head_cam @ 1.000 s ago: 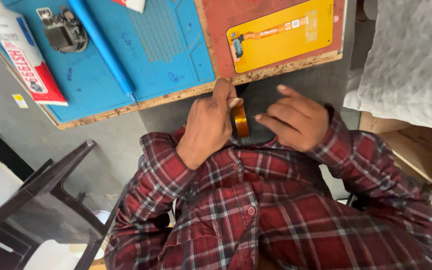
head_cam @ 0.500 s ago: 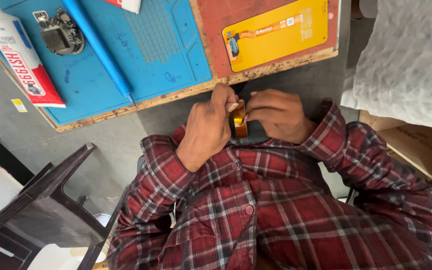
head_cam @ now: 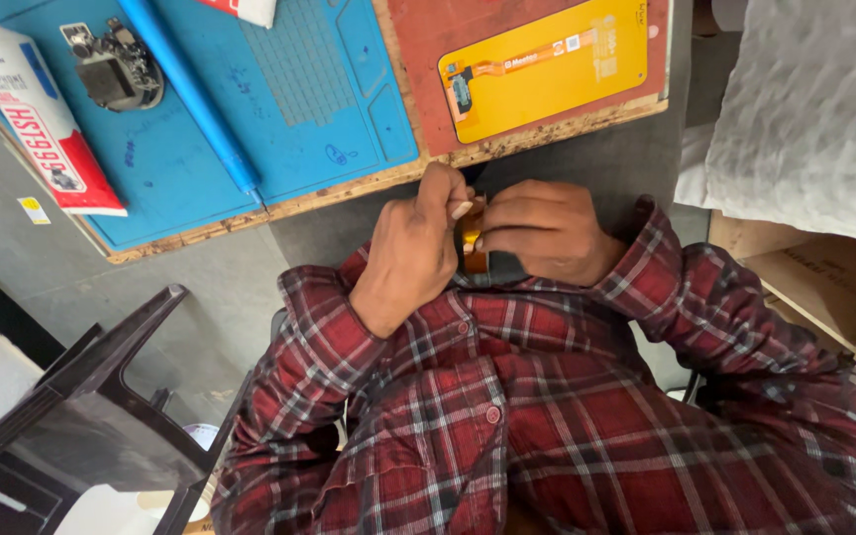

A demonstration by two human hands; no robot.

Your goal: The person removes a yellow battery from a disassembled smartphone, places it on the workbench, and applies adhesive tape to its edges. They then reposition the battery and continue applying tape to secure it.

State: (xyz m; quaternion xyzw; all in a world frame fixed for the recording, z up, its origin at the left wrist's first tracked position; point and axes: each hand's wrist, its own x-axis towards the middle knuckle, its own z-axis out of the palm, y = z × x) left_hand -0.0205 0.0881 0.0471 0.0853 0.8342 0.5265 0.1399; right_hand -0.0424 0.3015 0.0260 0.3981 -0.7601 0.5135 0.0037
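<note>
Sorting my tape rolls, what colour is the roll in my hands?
Amber-orange; the tape roll shows between both hands in the head view.

Small roll of amber tape [head_cam: 469, 241], shiny orange-brown, standing on edge. Pinched between the fingertips [head_cam: 458, 206] of the left hand [head_cam: 410, 253] and the fingertips [head_cam: 492, 238] of the right hand [head_cam: 547, 230], touching both. Mostly hidden behind the fingers, only a narrow strip visible. Just under it, touching the right fingers, a flat dark object [head_cam: 499, 267], kind not clear.
</note>
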